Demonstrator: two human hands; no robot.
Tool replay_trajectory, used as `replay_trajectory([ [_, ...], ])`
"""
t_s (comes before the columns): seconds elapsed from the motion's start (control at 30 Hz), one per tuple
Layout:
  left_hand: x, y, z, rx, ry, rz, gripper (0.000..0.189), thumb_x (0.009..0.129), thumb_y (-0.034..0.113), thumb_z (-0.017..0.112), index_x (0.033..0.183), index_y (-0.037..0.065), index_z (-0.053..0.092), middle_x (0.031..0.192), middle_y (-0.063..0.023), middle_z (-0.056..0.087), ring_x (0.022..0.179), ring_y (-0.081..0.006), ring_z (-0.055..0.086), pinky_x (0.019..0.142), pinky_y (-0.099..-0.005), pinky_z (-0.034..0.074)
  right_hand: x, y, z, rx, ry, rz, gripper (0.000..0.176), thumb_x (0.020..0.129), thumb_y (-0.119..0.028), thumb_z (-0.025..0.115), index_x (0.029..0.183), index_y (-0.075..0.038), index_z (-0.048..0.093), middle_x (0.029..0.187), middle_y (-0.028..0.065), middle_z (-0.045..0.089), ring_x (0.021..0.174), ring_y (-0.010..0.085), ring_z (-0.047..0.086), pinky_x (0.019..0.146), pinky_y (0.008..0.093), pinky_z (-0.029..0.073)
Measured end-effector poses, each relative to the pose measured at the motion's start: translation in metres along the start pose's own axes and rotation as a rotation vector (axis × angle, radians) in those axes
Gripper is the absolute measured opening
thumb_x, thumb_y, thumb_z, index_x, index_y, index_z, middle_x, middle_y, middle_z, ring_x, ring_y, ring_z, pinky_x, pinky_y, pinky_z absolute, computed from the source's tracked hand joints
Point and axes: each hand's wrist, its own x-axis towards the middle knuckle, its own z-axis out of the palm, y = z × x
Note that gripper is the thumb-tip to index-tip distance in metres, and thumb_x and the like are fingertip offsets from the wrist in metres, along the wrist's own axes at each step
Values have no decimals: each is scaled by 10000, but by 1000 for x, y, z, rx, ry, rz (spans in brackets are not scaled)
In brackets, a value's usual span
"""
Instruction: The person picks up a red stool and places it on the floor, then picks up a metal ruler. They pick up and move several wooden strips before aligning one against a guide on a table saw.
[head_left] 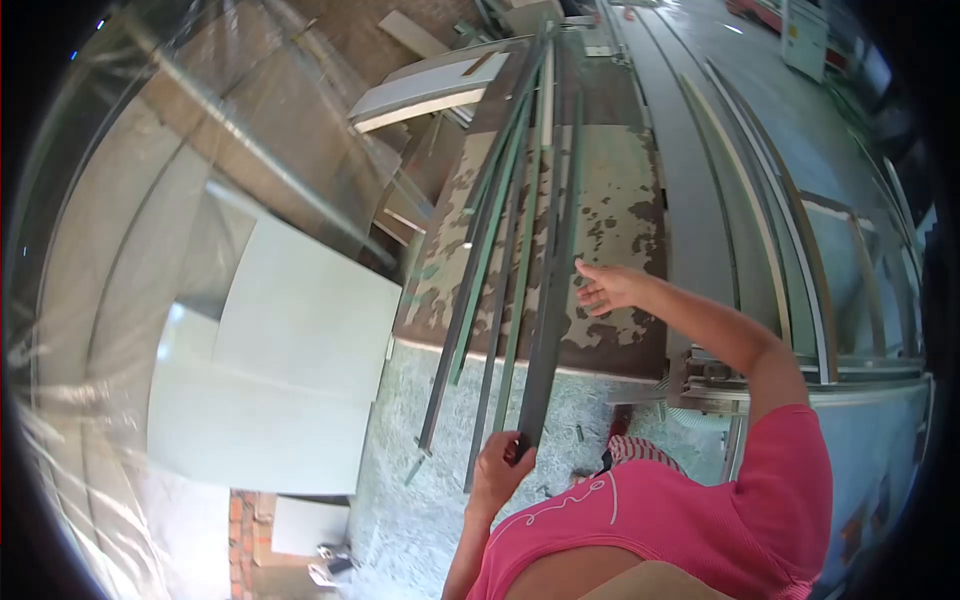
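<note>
My left hand point(502, 468) is closed round the near end of a long dark strip point(543, 375), which runs away from me over the worktable. Beside the strip's right edge, my right hand point(606, 288) is stretched out with its fingers apart and holds nothing. Several other long strips, dark and green, lie to the left; one green strip point(490, 240) and a dark strip point(447, 375) stick out past the table's near edge. Under them, the worktable point(625, 345) has a patchy brown and cream top.
Large white panels point(300, 350) lean at the left, near clear plastic sheeting point(270, 170). A white board point(430, 95) rests at the table's far left. Long rails point(780, 220) of a machine run along the right. The floor point(400, 520) is dusty and littered with scraps.
</note>
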Motion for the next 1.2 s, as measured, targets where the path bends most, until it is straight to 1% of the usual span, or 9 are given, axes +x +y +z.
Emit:
replay_trajectory([
  [0.2,-88,-9,-4,-104,17,-291,328,713,125,679,991,11,546,790,-102,592,703,-156,579,561,-276,480,11,50,67,422,-176,205,236,875,-306,500,986,-103,456,983,109,560,957,275,558,868,491,433],
  [0.23,-94,-7,-6,-147,-58,-441,342,726,131,671,1016,13,532,810,-106,604,720,-156,583,558,-283,480,4,51,73,416,-179,199,236,875,-306,500,986,-103,456,983,109,560,957,275,558,868,491,433],
  [0.5,-87,-7,21,-429,-337,-454,473,782,222,648,1153,-1,458,835,-100,601,767,-123,548,656,-270,445,-26,51,29,419,-63,127,176,848,-253,549,898,-88,513,922,93,589,900,247,583,792,427,474],
  [0.63,-54,20,38,-367,-543,-401,429,811,271,606,1095,-20,468,715,-97,581,656,-120,540,562,-272,430,-38,43,-14,476,29,61,200,816,-268,599,870,-92,521,871,82,596,833,223,596,730,400,493],
  [0.83,-25,38,81,-361,-562,-352,384,823,301,576,993,-29,476,661,-78,552,596,-127,522,528,-270,413,-35,38,-72,519,149,32,207,800,-260,622,801,-88,508,799,65,585,737,200,591,690,373,505],
  [1.03,-11,35,120,-412,-628,-277,370,829,321,559,947,-18,470,677,-112,562,630,-170,551,556,-305,425,-29,36,-98,325,267,194,278,808,-250,605,968,-72,463,851,82,579,755,206,597,669,392,509],
  [1.1,-13,24,138,-391,-622,-209,373,832,323,555,951,-21,469,700,-138,573,664,-204,572,579,-319,431,-43,24,-88,-331,580,102,531,834,-307,549,1235,-47,317,1016,148,549,814,250,600,644,383,511],
  [1.13,-13,17,148,-366,-607,-141,376,835,324,550,955,-23,469,722,-163,584,699,-239,593,602,-334,436,-53,16,-83,-339,587,107,531,834,-307,549,1235,-47,317,1016,148,549,814,250,600,644,383,511],
  [1.2,-11,8,165,-380,-638,-126,383,844,336,532,955,-25,469,744,-181,588,727,-270,599,622,-342,438,-68,2,-77,-830,582,201,732,855,-373,470,1360,-26,70,1185,201,452,942,322,555,757,417,475],
])
